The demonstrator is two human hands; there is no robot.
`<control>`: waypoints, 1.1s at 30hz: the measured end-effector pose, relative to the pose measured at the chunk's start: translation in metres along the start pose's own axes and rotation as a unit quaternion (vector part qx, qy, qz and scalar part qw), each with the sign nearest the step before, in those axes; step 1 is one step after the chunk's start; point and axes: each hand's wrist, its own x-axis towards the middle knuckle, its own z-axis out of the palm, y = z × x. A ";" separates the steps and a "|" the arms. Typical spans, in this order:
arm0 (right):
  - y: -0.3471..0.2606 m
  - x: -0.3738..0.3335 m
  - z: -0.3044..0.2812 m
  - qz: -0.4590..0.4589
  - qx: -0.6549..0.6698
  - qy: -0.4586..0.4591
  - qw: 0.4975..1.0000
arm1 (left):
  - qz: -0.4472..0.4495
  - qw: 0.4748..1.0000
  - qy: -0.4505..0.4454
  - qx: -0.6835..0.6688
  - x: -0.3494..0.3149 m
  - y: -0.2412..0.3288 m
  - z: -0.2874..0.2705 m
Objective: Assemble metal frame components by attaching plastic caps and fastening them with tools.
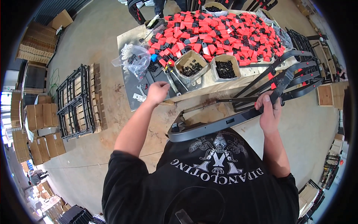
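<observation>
My right hand (269,112) grips a black metal frame (214,127) whose long curved bar runs across in front of my body. The bar's rounded left end is close to my shirt. My left hand (158,92) is closed with bent fingers over the near left part of the table (128,40); what it may hold is hidden. Just left of that hand lies an open-end wrench (141,90). To its right are a long metal hand tool (172,84) and a yellow-handled tool (170,65). Behind them stands a box of small black fasteners (195,77).
A second box of black screws (228,78) stands beside the first. Red and black plastic pieces (212,37) pile up behind them. A clear bag of black parts (135,61) sits at the table's left. More black frames (298,74) lean at its right. Pallet-borne frames (76,102) stand left.
</observation>
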 end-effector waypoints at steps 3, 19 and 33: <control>-0.003 0.001 0.007 0.005 -0.004 0.010 1.000 | -0.018 0.999 0.027 0.042 0.073 -0.040 0.033; -0.004 -0.007 0.005 -0.008 0.002 0.015 1.000 | -0.096 0.983 0.150 -0.037 0.135 -0.047 -0.001; -0.001 -0.003 0.002 -0.007 -0.017 0.013 1.000 | -0.271 0.878 0.074 -0.388 0.149 -0.001 0.069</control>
